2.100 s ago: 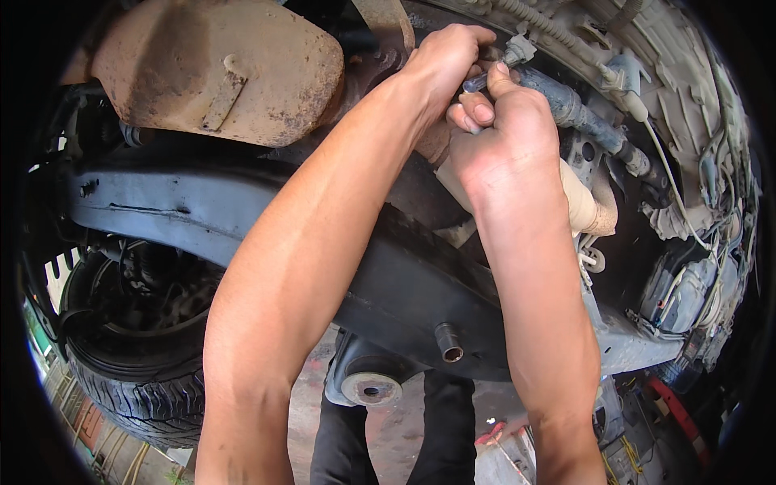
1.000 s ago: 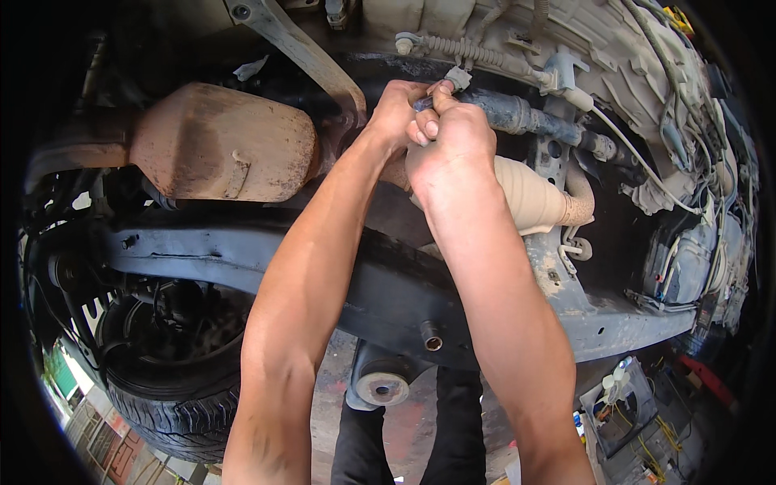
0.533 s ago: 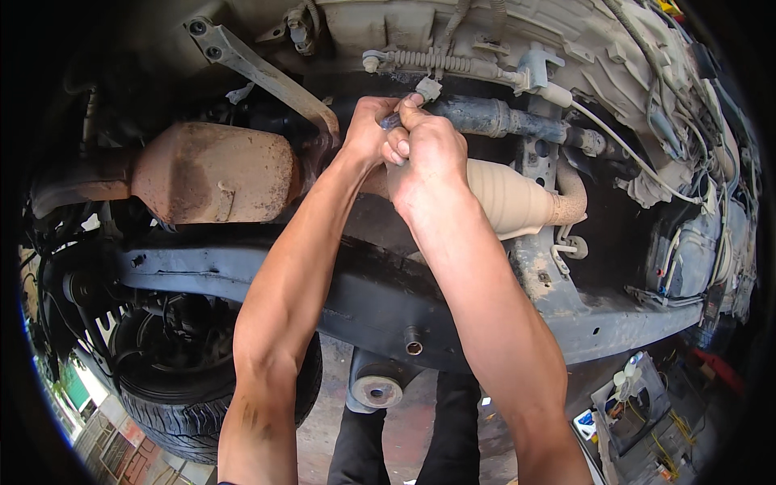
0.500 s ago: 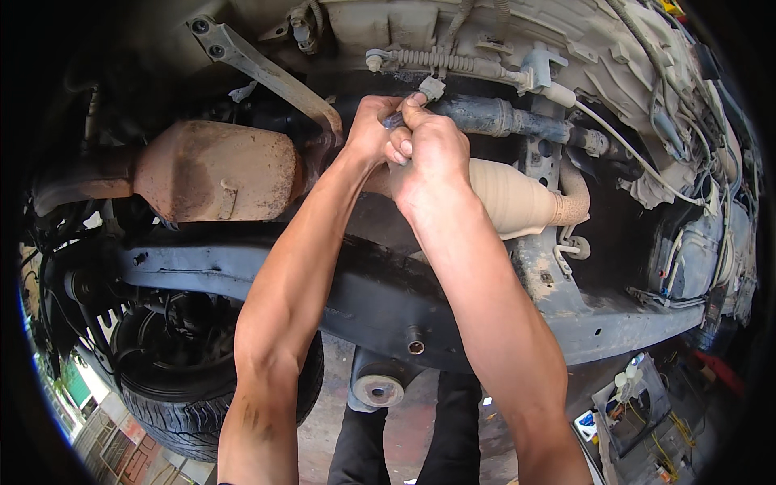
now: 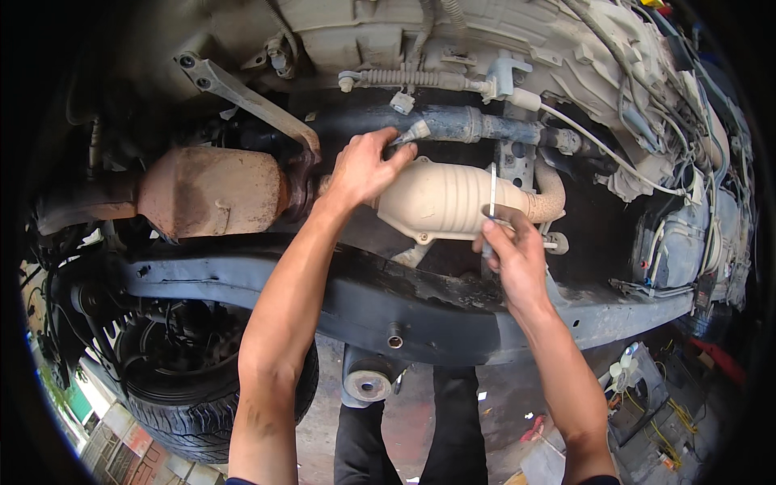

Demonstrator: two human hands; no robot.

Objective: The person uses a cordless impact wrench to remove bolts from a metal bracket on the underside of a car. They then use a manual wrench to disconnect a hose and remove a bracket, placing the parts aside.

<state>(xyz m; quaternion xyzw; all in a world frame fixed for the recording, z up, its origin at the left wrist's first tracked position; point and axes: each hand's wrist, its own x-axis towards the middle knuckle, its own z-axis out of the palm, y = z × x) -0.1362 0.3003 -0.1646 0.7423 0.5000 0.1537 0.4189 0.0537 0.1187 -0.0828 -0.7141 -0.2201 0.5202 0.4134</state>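
Note:
My left hand (image 5: 369,168) is closed around a small grey plug-like piece (image 5: 415,132), just in front of the dark driveshaft-like tube (image 5: 443,123). The hand hides part of that piece. Just above hangs a pale electrical connector (image 5: 402,103), apart from my fingers. My right hand (image 5: 517,257) is closed on a thin metal tool (image 5: 493,187), whose narrow shaft stands upright in front of the ribbed beige exhaust heat shield (image 5: 443,196). Its exact kind cannot be told, and my fingers cover its lower part.
A rusty exhaust canister (image 5: 214,192) lies to the left, below a metal bracket arm (image 5: 250,101). The dark frame rail (image 5: 428,315) crosses in front of me. A tyre (image 5: 186,420) stands at lower left. A white cable (image 5: 606,141) runs along the right.
My hands, together before near the connector, have moved apart. The right has come down and right with the thin tool showing; the left stays near the tube. The whole view has shifted slightly.

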